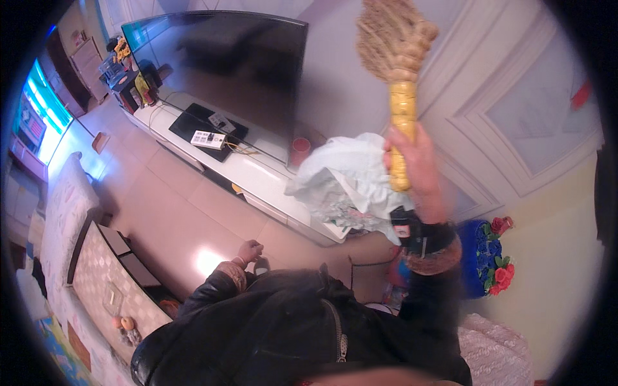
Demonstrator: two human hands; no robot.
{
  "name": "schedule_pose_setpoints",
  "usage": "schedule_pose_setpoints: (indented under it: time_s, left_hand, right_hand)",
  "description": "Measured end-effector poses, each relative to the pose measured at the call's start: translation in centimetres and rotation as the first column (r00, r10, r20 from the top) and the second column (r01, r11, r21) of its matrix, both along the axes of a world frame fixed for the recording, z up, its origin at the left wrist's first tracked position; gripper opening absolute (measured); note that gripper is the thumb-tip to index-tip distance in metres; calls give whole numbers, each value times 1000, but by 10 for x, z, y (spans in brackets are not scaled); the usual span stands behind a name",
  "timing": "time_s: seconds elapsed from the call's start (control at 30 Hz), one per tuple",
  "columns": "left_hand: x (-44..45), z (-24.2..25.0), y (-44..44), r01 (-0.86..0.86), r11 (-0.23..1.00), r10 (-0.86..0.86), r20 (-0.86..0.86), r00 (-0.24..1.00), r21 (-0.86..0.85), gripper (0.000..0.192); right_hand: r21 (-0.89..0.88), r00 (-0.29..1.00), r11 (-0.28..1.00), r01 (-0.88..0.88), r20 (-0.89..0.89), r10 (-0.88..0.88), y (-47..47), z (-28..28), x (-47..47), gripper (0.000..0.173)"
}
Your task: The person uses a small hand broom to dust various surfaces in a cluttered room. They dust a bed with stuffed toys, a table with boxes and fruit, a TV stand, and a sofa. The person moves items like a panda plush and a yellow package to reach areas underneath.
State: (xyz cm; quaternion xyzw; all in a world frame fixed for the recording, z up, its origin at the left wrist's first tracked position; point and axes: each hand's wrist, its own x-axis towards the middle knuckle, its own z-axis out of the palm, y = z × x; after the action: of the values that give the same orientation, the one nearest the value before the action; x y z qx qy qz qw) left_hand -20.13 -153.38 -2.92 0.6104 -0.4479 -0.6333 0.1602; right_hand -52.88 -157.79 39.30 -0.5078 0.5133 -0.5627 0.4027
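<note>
My right hand (421, 166) is closed around the yellow-wrapped handle of a small straw hand broom (397, 46), which is held up with its bristles at the top of the view, before the pale wall. Behind and left of that hand, a crumpled white plastic bag (338, 178) lies on the right end of a long white TV cabinet (270, 186). My left hand (250, 252) hangs low near my body, over the tiled floor, its fingers curled; whether anything is in it cannot be told. A large flat television (217, 72) stands on the cabinet.
A white power strip (208, 139) with cables lies on a black box before the television. A red cup (301, 146) stands beside the bag. At lower left is a patterned coffee table (113, 270) by a covered sofa (67, 207). Artificial flowers (499, 275) are at right.
</note>
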Motion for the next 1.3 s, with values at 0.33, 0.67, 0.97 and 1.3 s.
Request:
schedule_pose_setpoints:
  time_s: [0.33, 0.67, 0.97, 1.3]
  left_hand:
    - [123, -1, -26, -250, 968, 250, 21, 968, 16, 24]
    - [176, -5, 46, -578, 803, 578, 44, 815, 148, 21]
    - [199, -9, 122, -728, 663, 724, 97, 683, 175, 21]
    - [251, -36, 143, -760, 606, 774, 50, 632, 234, 18]
  right_hand:
    - [252, 941, 907, -336, 137, 310, -87, -61, 182, 26]
    - [-18, 966, 983, -182, -191, 176, -93, -159, 202, 23]
    - [584, 899, 784, -213, -198, 392, -25, -399, 131, 26]
    - [752, 721, 659, -28, -441, 534, -22, -490, 144, 28]
